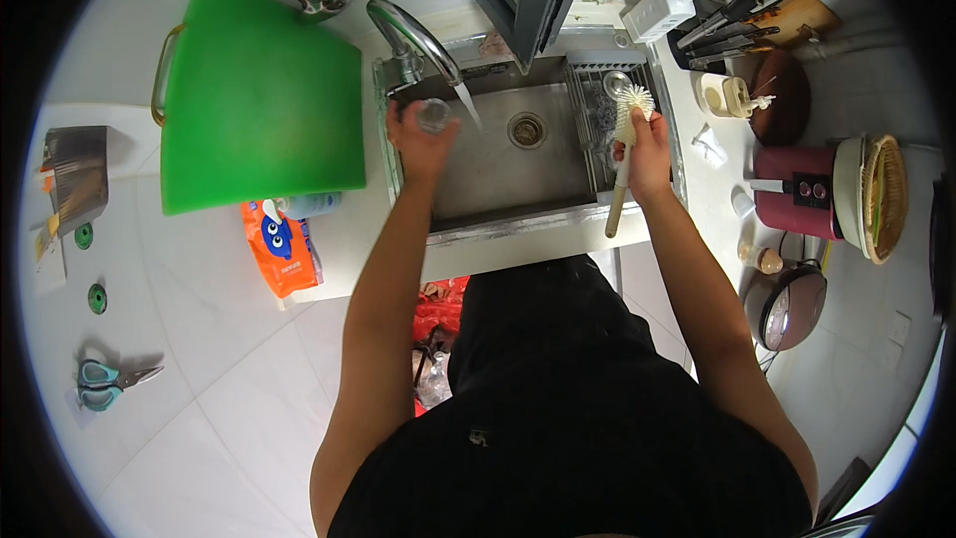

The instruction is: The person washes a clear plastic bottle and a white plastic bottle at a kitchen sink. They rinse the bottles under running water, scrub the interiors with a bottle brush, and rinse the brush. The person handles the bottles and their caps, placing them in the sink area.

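Observation:
My left hand (423, 142) is closed around a clear glass (433, 116), somewhat blurred, over the left side of the steel sink (478, 187). Just right of the glass, water runs from the curved chrome faucet (418, 33). My right hand (648, 157) grips a bottle brush (618, 202) with pale bristles pointing away from me and its handle towards me. The brush is over the wire rack (590, 108) at the sink's right side. A round clear or metal item (617, 84) lies by the bristles. The round drain (527, 131) shows in the sink's bottom.
A large green cutting board (261, 104) stands left of the sink, with an orange packet (282, 250) nearer me. An open window frame (515, 7) juts over the sink's far edge. Right are a knife holder (691, 48), a white bottle (661, 11) and a dark red appliance (795, 190).

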`<state>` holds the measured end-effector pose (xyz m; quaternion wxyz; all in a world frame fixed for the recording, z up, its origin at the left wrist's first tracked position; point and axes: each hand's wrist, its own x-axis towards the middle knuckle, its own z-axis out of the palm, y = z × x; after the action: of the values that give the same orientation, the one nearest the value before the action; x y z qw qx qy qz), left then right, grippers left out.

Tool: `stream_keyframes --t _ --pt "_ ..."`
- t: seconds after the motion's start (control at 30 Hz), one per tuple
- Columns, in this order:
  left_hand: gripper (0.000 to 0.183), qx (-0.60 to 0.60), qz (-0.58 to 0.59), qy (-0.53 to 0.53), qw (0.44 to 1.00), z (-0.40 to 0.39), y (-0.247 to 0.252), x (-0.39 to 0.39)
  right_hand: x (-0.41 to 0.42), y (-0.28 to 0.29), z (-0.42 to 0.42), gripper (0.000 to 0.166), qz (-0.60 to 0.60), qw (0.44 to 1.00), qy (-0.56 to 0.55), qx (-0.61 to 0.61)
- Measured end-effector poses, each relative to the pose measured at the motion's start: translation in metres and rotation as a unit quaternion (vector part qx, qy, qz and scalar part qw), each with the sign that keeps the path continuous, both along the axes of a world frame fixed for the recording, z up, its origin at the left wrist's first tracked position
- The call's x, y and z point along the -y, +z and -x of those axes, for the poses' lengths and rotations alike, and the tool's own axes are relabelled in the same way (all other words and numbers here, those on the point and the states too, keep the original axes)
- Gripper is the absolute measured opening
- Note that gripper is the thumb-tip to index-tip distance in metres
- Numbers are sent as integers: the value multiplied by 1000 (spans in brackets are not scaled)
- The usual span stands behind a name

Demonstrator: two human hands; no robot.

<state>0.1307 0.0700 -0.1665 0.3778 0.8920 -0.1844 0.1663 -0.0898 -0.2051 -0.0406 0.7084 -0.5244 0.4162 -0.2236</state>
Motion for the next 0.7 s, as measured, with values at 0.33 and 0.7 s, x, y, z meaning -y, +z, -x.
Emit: stream_keyframes --t 0.33,0.7 --pt "74 -287 190 -139 928 40 -31 52 -22 0 -33 52 27 994 73 -81" --pt "71 -231 184 -154 943 30 -20 45 -44 -50 -50 69 73 949 236 -196"
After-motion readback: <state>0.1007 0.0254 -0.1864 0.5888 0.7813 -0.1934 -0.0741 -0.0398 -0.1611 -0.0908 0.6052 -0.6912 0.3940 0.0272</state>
